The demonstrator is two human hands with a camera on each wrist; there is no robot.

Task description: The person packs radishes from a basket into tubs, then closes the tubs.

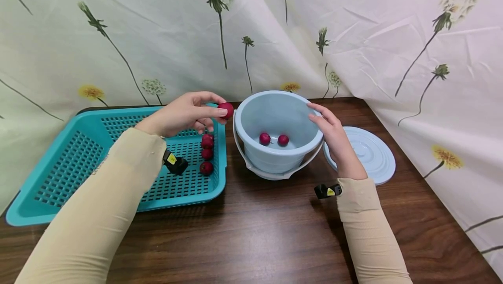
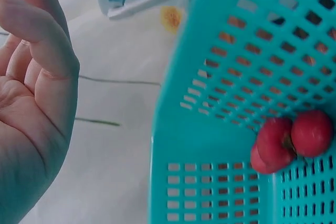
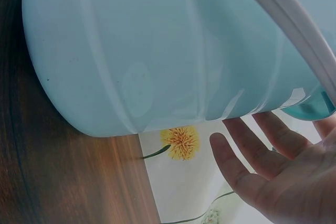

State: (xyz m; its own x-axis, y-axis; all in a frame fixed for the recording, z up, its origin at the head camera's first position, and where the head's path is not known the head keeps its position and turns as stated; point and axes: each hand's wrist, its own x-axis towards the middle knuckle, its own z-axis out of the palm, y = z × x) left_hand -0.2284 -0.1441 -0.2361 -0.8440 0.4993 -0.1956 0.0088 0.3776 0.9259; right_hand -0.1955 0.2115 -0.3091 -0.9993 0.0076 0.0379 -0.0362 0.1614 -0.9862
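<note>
My left hand [image 1: 184, 111] pinches a small round red fruit [image 1: 225, 110] between thumb and fingertips, above the right edge of the turquoise basket [image 1: 220, 175]. Several more red fruits [image 1: 206, 168] lie along the basket's right side; some also show in the left wrist view as red fruits [image 2: 312, 132]. To the right of the basket stands a light blue bucket [image 1: 271, 162] with two red fruits [image 1: 265, 138] at its bottom. My right hand [image 1: 334, 138] holds the bucket's right rim, some fingers lying along its outer wall in the right wrist view.
A light blue lid [image 1: 367, 153] lies on the dark wooden table [image 1: 251, 236], right of the bucket and partly behind my right hand. The bucket's handle [image 1: 271, 174] hangs down on the near side. A flowered white cloth [image 1: 165, 26] hangs behind the table and along its right.
</note>
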